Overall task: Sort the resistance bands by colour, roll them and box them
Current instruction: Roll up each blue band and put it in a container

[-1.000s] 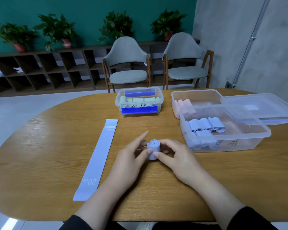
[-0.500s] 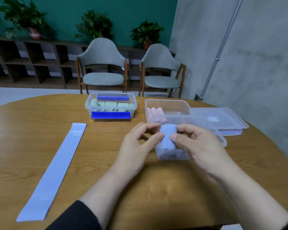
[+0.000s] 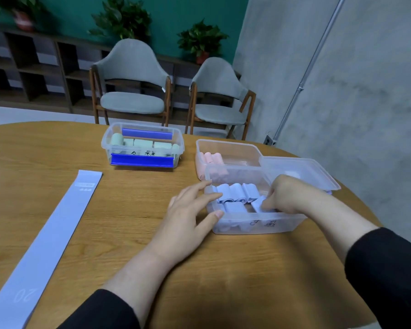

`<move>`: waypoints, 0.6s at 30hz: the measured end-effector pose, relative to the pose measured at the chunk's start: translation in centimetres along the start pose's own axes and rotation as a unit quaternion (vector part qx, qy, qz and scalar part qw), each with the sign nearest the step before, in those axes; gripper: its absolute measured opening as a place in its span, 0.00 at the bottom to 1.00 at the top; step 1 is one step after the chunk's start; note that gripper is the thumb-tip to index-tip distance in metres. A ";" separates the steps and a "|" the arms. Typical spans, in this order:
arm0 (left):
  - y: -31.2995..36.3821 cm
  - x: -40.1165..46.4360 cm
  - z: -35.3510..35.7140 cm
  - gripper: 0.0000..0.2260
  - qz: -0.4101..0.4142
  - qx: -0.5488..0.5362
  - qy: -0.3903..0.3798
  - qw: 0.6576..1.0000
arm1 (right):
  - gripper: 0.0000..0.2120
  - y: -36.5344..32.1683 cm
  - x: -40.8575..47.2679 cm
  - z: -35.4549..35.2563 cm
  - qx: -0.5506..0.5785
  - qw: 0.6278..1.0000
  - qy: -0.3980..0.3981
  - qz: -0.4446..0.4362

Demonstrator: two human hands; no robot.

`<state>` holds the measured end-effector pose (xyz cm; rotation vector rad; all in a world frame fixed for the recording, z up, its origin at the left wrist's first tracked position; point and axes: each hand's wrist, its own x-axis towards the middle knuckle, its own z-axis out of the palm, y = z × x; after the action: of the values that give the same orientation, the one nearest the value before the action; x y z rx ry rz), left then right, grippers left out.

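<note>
Here the right hand [image 3: 286, 195] pinches one rolled lavender band [image 3: 259, 205] inside the nearest clear box [image 3: 254, 224]; the left hand [image 3: 188, 214], fingers relaxed, touches its side; one flat band [image 3: 52, 236] lies on the desk [image 3: 223, 281].

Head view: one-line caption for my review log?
Right hand sets a blue roll into the box; left hand steadies it.

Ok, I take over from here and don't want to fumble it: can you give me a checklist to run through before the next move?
1. Rolled band inside the near box: ok, down among the other lavender rolls.
2. Right hand free of the roll: not ok, fingers pinch it.
3. Left hand steadies the box: ok, open against its near left corner.
4. Roll will stay wound once released: cannot tell.
5. Next band ready: ok, flat lavender band lies on the table, to the left.
</note>
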<state>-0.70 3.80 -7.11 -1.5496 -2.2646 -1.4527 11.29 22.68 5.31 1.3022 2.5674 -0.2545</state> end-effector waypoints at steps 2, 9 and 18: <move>-0.1 0.0 0.0 0.22 0.001 -0.005 0.004 1.000 | 0.15 -0.8 0.1 0.2 -0.034 0.999 -0.006 -0.004; -0.1 0.0 0.0 0.22 -0.002 -0.028 0.012 1.000 | 0.14 -1.7 1.5 1.3 -0.080 0.997 -0.006 -0.011; 0.0 0.1 0.0 0.22 -0.009 -0.038 0.008 0.999 | 0.18 -0.4 2.4 1.6 0.039 0.998 -0.027 -0.030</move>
<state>-0.80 3.88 -7.08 -1.5343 -2.2450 -1.5674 9.80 23.88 3.02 1.2291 2.5765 -0.4000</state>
